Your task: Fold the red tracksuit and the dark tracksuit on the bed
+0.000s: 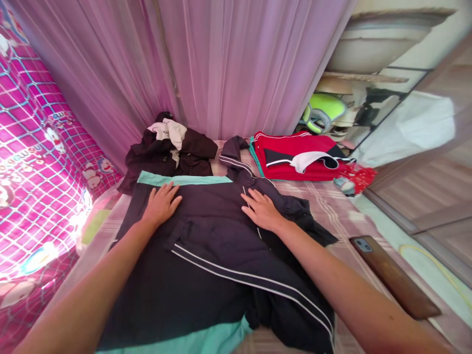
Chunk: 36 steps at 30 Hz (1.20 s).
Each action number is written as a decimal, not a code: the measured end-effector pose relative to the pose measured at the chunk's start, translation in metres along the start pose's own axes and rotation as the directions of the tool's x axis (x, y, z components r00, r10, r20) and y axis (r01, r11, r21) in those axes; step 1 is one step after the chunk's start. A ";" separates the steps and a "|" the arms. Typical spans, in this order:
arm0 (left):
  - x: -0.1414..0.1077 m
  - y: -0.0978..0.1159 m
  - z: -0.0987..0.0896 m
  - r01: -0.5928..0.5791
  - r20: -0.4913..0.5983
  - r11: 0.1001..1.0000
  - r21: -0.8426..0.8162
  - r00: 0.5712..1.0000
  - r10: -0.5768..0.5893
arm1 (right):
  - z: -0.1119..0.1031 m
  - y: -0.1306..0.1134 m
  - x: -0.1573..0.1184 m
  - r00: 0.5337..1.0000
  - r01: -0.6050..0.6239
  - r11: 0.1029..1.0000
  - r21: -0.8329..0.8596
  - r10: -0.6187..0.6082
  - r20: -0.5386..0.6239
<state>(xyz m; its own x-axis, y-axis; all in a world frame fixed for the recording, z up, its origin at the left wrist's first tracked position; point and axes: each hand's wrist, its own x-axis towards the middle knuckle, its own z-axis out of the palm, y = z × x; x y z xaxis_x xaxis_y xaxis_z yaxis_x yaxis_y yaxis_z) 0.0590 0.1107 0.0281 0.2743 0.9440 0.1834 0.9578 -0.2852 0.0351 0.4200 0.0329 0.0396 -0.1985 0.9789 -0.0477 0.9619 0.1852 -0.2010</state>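
Note:
Spread over the bed is a dark garment (169,295) with a teal band (188,180) along its far edge and more teal at the near edge. Dark trousers (236,255) with two white stripes lie across it. My left hand (162,202) rests flat near the teal band, fingers apart. To the right, my right hand (261,208) lies on dark cloth beside a thin white stripe, its fingers also spread. Neither hand grips anything. Another dark piece with white piping (241,162) extends beyond my right hand.
A crumpled dark and white clothes pile (169,147) lies at the back left. Red folded clothes (295,152) sit at the back right. A brown phone (394,275) is on the right of the checked sheet. Purple curtains (228,64) hang behind.

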 end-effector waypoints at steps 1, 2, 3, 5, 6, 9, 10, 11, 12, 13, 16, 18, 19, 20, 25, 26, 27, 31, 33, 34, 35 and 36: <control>-0.015 0.002 -0.002 -0.033 -0.026 0.999 -0.006 0.999 0.032 | 0.001 0.009 -0.018 1.000 0.005 1.000 0.005 -0.005 -0.016; -0.032 0.003 -0.003 -0.062 -0.043 0.998 -0.013 0.997 0.062 | 0.002 0.018 -0.035 0.999 0.008 1.000 0.000 -0.008 -0.033; -0.048 0.002 -0.004 -0.082 -0.049 0.996 -0.021 0.996 0.081 | 0.004 0.028 -0.051 0.999 0.012 1.000 -0.014 -0.012 -0.049; -0.078 -0.003 -0.005 -0.085 -0.027 0.996 -0.033 0.996 0.085 | 0.007 0.045 -0.076 0.996 0.020 0.999 -0.049 -0.024 -0.081; -0.090 -0.007 -0.005 -0.072 -0.001 0.997 -0.034 0.997 0.072 | 0.007 0.050 -0.085 0.995 0.028 0.998 -0.057 -0.033 -0.094; -0.111 -0.019 -0.007 0.001 0.056 1.000 -0.021 0.998 0.000 | 0.000 0.057 -0.098 0.988 0.048 0.999 0.004 -0.047 -0.146; -0.115 -0.021 -0.009 0.025 0.058 1.000 -0.017 0.998 -0.024 | -0.003 0.057 -0.101 0.983 0.053 0.997 0.050 -0.044 -0.178; -0.119 -0.022 -0.011 0.043 0.053 0.999 -0.014 0.998 -0.042 | -0.006 0.057 -0.105 0.976 0.059 0.994 0.097 -0.037 -0.216; -0.123 -0.022 -0.013 0.051 0.043 0.999 -0.015 0.998 -0.050 | -0.008 0.056 -0.111 0.966 0.066 0.989 0.133 -0.030 -0.256; -0.129 -0.021 -0.014 0.047 0.032 0.999 -0.017 0.998 -0.047 | -0.007 0.056 -0.119 0.958 0.070 0.986 0.153 -0.024 -0.286; -0.148 -0.012 -0.015 0.008 0.037 1.000 -0.026 0.999 -0.007 | 0.003 0.058 -0.146 0.960 0.047 0.994 0.098 -0.018 -0.280; -0.157 -0.006 -0.015 0.005 0.072 1.000 -0.026 0.997 -0.003 | 0.012 0.061 -0.159 0.973 0.000 0.999 0.037 0.008 -0.229; -0.160 -0.003 -0.015 0.014 0.089 1.000 -0.027 0.996 -0.011 | 0.015 0.061 -0.163 0.977 -0.026 0.999 0.023 0.030 -0.210; -0.162 0.000 -0.016 0.026 0.099 0.999 -0.027 0.995 -0.023 | 0.016 0.061 -0.165 0.977 -0.052 0.998 0.026 0.056 -0.206; -0.172 0.012 -0.035 0.063 -0.002 0.997 -0.046 0.998 -0.063 | 0.005 0.045 -0.183 0.926 -0.027 0.965 0.259 0.121 -0.357; -0.176 0.014 -0.040 0.050 -0.040 0.997 -0.066 0.998 -0.053 | 0.002 0.040 -0.192 0.920 0.023 0.947 0.320 0.106 -0.378; -0.182 0.017 -0.045 0.032 -0.073 0.996 -0.089 0.997 -0.038 | -0.001 0.034 -0.201 0.925 0.074 0.923 0.376 0.077 -0.372; -0.205 0.024 -0.056 -0.036 -0.069 0.984 -0.174 0.997 0.025 | -0.007 0.014 -0.235 0.989 0.125 0.796 0.592 -0.049 -0.143; -0.211 0.026 -0.056 -0.076 -0.031 0.975 -0.207 0.997 0.072 | -0.011 0.011 -0.240 0.997 0.061 0.671 0.739 -0.013 -0.071; -0.213 0.027 -0.055 -0.096 -0.024 0.971 -0.217 0.995 0.093 | -0.012 0.011 -0.238 0.998 0.029 0.575 0.817 0.031 -0.057; -0.214 0.028 -0.053 -0.112 -0.027 0.969 -0.222 0.994 0.109 | -0.013 0.011 -0.236 0.996 0.004 0.466 0.885 0.080 -0.047; -0.214 0.028 -0.052 -0.125 -0.033 0.967 -0.223 0.992 0.121 | -0.014 0.013 -0.232 0.991 -0.013 0.361 0.932 0.130 -0.037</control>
<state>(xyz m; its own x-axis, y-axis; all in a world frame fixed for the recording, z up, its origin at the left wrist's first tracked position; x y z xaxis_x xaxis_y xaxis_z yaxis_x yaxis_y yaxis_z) 0.0232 -0.1076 0.0411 0.3852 0.8965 0.2188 0.8724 -0.4311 0.2303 0.4807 -0.1904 0.0618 -0.0650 0.9972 -0.0373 0.1748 -0.0254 -0.9843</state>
